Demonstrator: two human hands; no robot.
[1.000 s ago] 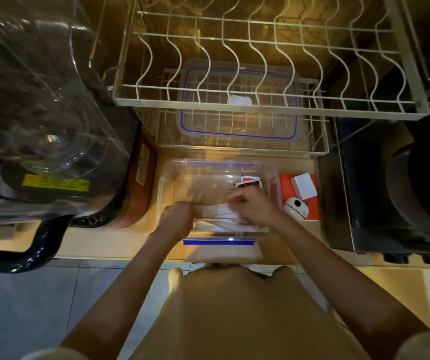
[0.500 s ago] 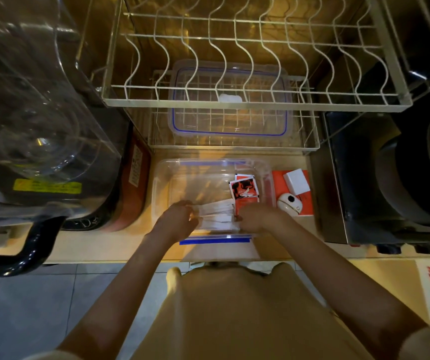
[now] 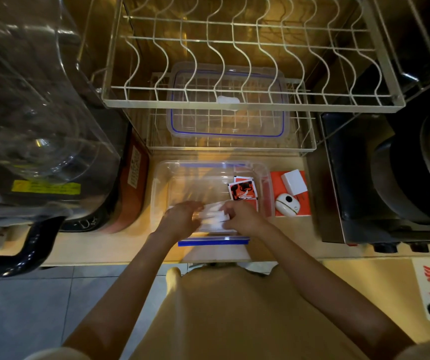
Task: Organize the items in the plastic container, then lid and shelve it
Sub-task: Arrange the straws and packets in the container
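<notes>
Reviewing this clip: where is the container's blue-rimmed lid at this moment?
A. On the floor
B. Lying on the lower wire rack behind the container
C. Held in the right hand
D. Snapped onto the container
B: the blue-rimmed lid lies flat on the lower wire rack behind the open plastic container, while both hands are busy with white packets inside it.

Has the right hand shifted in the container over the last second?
Yes. The right hand has pulled back from beside the red packets toward the container's near edge, leaving them uncovered.
</notes>
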